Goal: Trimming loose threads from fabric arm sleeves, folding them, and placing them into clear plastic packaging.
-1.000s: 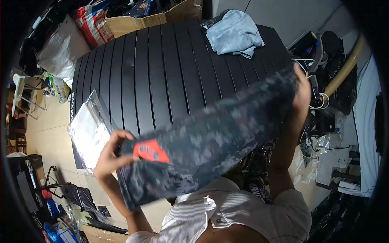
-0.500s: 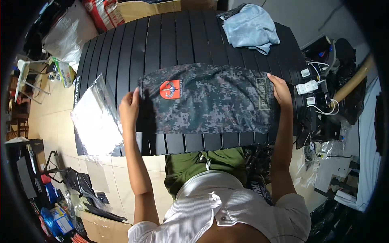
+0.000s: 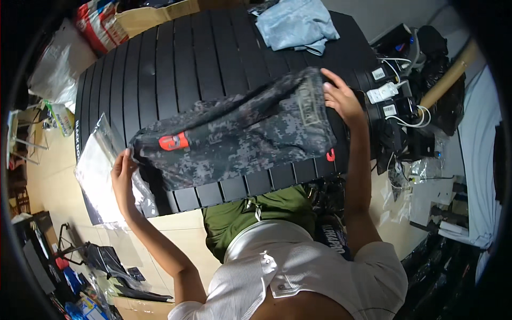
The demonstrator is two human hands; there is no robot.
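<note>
Now the camouflage garment [image 3: 234, 136] no longer lies spread flat and square on the counter [image 3: 176, 58] as it did half a second ago; its far edge has been lifted and drawn toward the near side, so the cloth sits skewed, bunched along the top and slanting up from my left hand [image 3: 124, 173] to my right hand [image 3: 341, 98]. My left hand is closed on the lower left corner of the garment, just below the red patch [image 3: 174, 142], and it has dropped closer to the counter's near edge than before. My right hand pinches the upper right corner beside the pale rectangular label [image 3: 309, 104], fingers partly spread over the cloth, and has moved inward from where it held the outer edge. I judge this to be the start of a fold or a turn of the garment, with the cloth only partly resting on the counter between the two hands. Just outside my left hand lies a clear plastic bag [image 3: 98, 170], half off the counter's edge. Well beyond my right hand, at the far side, sits a crumpled light blue cloth [image 3: 296, 24], untouched, and to the outside of that hand a tangle of white plugs and cables [image 3: 392, 93].
</note>
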